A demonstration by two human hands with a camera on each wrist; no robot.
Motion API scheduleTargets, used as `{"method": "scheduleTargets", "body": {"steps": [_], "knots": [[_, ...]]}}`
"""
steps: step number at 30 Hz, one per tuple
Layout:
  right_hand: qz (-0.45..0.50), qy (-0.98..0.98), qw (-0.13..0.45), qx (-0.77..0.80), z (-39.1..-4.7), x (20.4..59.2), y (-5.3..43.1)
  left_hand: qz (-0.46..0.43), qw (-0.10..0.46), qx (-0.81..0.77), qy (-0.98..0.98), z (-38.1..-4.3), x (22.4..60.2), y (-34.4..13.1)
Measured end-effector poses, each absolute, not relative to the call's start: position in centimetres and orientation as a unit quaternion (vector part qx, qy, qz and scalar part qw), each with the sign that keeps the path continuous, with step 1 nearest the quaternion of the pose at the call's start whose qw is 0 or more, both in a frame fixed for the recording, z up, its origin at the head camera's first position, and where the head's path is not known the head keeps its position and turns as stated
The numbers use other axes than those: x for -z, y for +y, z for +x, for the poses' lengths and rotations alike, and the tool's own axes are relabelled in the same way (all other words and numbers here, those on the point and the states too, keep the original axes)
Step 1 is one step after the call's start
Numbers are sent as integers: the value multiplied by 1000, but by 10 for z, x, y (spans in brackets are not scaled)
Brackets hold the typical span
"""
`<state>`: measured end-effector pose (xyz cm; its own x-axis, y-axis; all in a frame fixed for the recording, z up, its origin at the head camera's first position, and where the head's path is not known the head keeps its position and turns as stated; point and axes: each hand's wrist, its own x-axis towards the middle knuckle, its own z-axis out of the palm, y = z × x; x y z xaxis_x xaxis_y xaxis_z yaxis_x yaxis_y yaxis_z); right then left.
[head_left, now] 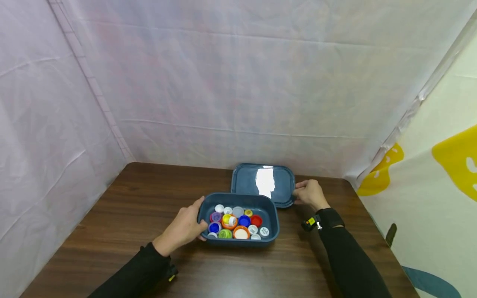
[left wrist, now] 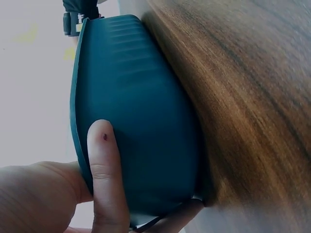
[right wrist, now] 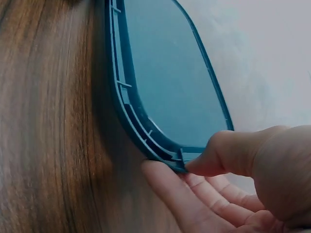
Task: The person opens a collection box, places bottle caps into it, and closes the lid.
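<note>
On the wooden table stands a dark blue-green plastic box (head_left: 238, 243), full of bottle caps (head_left: 244, 220) in white, blue, orange, red, purple and green. My left hand (head_left: 185, 225) grips the box at its left end; the left wrist view shows a finger (left wrist: 106, 170) lying along the outer wall (left wrist: 146, 107). Behind the box lies a matching flat lid (head_left: 244, 182) with a bright reflection on it. At its right edge my right hand (head_left: 310, 194) pinches the lid. In the right wrist view, thumb and fingers hold a corner of the lid (right wrist: 165, 73), with ribs along its rim.
The brown tabletop (head_left: 149, 198) reaches back to a white cloth wall (head_left: 238, 103). Another cloth with yellow shapes (head_left: 376, 174) hangs along the right side. The front of the lid meets or lies behind the box's back rim.
</note>
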<state>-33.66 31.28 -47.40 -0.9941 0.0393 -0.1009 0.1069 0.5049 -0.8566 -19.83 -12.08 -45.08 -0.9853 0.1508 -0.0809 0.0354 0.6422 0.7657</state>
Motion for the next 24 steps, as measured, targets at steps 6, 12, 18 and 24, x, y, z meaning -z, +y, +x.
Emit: {"method": "scheduleTargets", "body": {"steps": [6, 12, 18, 24], "knots": [[34, 862, -1, 505, -330, 469, 305, 53, 65, -429, 899, -197, 452, -122], [17, 857, -46, 513, -328, 466, 298, 55, 65, -417, 905, -196, 451, -126], [-3, 856, -93, 509, -328, 459, 290, 81, 23, -349, 933, -209, 438, -131], [-10, 850, -126, 512, -322, 453, 282, 109, -21, -349, 931, -235, 420, -135]]}}
